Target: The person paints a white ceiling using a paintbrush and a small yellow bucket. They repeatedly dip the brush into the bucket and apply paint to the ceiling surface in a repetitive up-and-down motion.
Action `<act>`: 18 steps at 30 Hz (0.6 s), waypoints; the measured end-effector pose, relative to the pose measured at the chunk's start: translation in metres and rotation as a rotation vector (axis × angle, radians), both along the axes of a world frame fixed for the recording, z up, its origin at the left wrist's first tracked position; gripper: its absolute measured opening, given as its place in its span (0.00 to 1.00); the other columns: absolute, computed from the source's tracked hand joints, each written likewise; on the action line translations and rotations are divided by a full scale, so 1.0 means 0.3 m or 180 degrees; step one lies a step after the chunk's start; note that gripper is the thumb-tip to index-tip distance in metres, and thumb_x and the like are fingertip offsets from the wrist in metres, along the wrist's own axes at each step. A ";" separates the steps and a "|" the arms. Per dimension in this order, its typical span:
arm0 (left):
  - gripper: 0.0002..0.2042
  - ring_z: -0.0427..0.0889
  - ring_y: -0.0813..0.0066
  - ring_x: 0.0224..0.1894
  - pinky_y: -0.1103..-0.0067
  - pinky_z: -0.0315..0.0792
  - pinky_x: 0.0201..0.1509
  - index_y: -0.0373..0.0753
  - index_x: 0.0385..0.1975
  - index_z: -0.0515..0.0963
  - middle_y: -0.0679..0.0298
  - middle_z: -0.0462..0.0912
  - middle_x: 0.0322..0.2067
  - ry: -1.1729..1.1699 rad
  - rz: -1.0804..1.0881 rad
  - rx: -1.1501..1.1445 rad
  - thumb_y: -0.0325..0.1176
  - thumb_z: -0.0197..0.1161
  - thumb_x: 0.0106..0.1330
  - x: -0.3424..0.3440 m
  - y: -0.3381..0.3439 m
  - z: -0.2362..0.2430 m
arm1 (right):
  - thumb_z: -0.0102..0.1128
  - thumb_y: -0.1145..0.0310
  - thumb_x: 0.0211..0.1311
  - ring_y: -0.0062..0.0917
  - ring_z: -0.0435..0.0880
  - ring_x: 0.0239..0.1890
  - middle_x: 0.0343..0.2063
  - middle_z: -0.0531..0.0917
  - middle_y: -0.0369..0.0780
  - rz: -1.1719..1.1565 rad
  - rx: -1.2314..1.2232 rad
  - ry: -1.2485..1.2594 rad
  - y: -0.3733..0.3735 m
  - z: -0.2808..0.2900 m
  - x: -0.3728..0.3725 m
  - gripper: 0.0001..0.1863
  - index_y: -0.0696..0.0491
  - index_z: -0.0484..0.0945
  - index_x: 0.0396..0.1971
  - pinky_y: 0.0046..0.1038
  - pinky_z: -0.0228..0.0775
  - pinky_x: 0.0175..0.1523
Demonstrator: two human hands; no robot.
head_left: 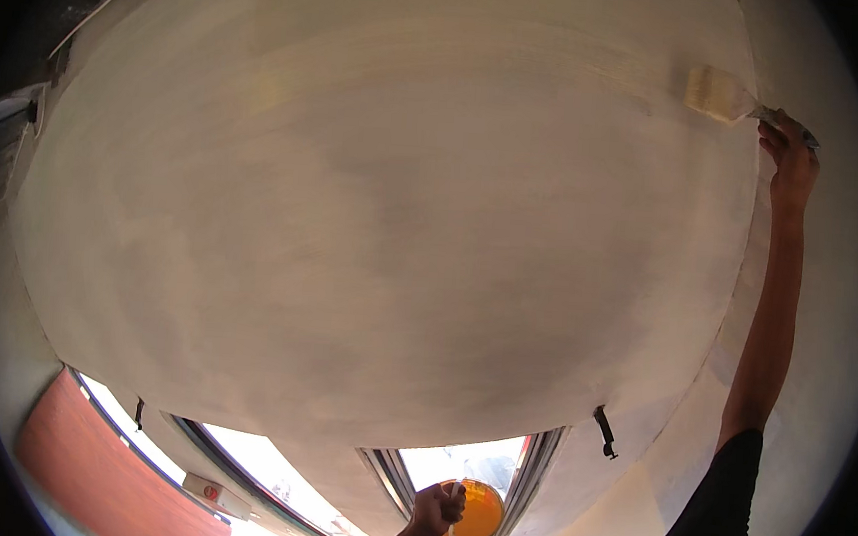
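My right hand is raised at the upper right, its fingers closed round the handle of a wide paintbrush. The brush's pale yellowish bristles point left and lie at the ceiling surface, close to the edge where it meets the right wall. Low in the middle, my left hand is closed round a thin whitish handle. That handle runs across a round orange bucket, which hangs beside the fist. Part of the bucket is hidden behind my hand, and its contents cannot be made out.
Black hooked brackets jut out near the ceiling's lower edge. Bright window openings lie below, one behind the bucket. A reddish panel and a small white box are at lower left. The pale wall rises along the right.
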State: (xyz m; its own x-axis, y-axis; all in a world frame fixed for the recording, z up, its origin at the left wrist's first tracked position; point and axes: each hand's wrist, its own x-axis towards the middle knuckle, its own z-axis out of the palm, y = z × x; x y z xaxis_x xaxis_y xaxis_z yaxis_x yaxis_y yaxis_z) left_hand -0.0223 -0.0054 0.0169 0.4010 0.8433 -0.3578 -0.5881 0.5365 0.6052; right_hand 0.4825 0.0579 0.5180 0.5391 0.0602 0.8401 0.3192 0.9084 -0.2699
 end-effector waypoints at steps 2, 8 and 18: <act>0.10 0.53 0.83 0.13 0.84 0.48 0.17 0.38 0.28 0.68 0.73 0.58 0.15 -0.0022 0.0093 -0.0028 0.32 0.45 0.46 -0.026 -0.028 -0.004 | 0.47 0.68 0.61 0.32 0.83 0.40 0.44 0.79 0.45 0.0437 0.0194 -0.0067 0.006 0.023 -0.225 0.18 0.62 0.76 0.46 0.29 0.77 0.42; 0.10 0.52 0.83 0.13 0.84 0.48 0.16 0.37 0.28 0.68 0.72 0.59 0.15 -0.0176 0.0234 -0.0232 0.30 0.46 0.46 -0.015 -0.072 0.020 | 0.55 0.64 0.60 0.31 0.85 0.33 0.32 0.84 0.44 0.1649 0.0654 -0.1297 0.132 0.152 -0.930 0.16 0.61 0.80 0.39 0.29 0.78 0.42; 0.11 0.52 0.83 0.13 0.84 0.48 0.17 0.37 0.28 0.67 0.72 0.56 0.14 -0.0352 0.0029 -0.0044 0.32 0.45 0.45 -0.016 -0.068 -0.030 | 0.63 0.63 0.43 0.37 0.79 0.24 0.17 0.79 0.46 0.0695 0.0614 -0.1052 0.247 0.247 -1.537 0.14 0.59 0.77 0.13 0.34 0.70 0.35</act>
